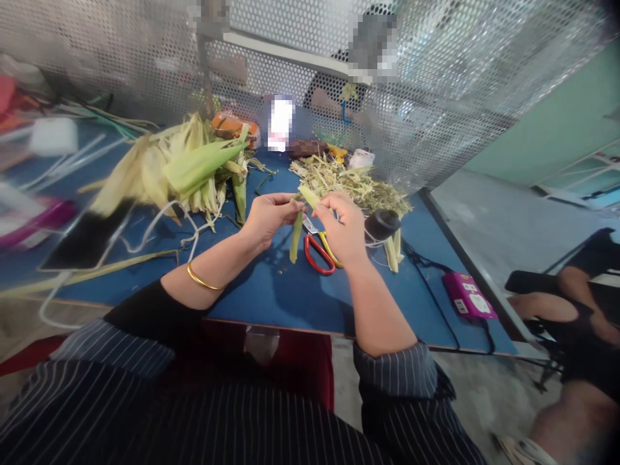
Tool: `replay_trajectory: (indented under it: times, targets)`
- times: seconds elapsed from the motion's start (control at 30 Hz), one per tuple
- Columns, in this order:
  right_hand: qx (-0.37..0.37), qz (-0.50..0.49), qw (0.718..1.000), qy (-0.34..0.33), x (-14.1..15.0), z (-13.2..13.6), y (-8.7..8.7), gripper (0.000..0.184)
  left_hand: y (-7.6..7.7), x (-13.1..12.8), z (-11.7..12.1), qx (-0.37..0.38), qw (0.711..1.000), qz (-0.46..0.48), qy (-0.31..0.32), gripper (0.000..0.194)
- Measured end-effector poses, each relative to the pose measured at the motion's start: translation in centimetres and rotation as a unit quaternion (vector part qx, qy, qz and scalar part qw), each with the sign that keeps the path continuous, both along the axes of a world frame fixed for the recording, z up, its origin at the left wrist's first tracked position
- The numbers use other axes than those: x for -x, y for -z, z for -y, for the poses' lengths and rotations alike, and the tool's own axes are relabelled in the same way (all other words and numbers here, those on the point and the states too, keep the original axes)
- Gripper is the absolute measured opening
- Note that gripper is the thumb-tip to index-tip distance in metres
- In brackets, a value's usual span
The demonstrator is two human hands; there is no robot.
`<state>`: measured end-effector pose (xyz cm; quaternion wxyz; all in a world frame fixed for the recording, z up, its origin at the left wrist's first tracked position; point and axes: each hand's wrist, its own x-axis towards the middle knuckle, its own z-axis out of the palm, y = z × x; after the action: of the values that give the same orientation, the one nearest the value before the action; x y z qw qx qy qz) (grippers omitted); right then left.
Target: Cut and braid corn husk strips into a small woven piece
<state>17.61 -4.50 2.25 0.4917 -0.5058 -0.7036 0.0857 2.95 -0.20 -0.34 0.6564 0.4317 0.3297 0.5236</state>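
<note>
My left hand (272, 216) pinches a narrow green strip of corn husk (296, 237), whose free end hangs down below the fingers. Close by, my right hand (343, 227) is closed on a paler piece of husk (309, 196) that reaches toward the left hand. Whether the two pieces are joined is hidden by my fingers. Under the hands lies a pair of scissors (320, 255) with one red and one yellow handle, partly covered by my right hand. A dark spool of thread (382, 225) rests just right of that hand.
A heap of corn husks (194, 165) covers the back left, beside a dark tablet (87, 236) and a white cable (159, 226). Husk scraps (349, 184) pile behind my hands. A purple packet (469, 296) sits at right. A perforated metal screen (290, 45) closes the back; another person (581, 310) sits at right.
</note>
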Motion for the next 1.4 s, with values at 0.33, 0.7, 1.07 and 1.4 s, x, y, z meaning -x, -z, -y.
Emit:
replay_trajectory:
  times: [0.33, 0.7, 1.07, 1.4]
  targets:
    - [0.051, 0.048, 0.998, 0.004, -0.6, -0.4, 0.0, 0.022, 0.0, 0.1, -0.1, 0.008, 1.000, -0.022, -0.016, 0.018]
    - [0.005, 0.135, 0.989, 0.061, -0.4, -0.3, 0.1, 0.020, -0.4, -0.1, 0.4, 0.001, 0.999, -0.041, -0.028, 0.018]
    - [0.008, 0.127, 0.989, 0.079, -0.3, -0.3, 0.2, 0.019, -0.8, 0.1, 0.7, -0.018, 0.998, -0.052, -0.004, 0.020]
    - [0.000, 0.155, 0.985, 0.073, 0.0, -0.2, 0.5, 0.021, -0.9, 0.0, 1.0, -0.032, 0.997, -0.071, -0.013, 0.016]
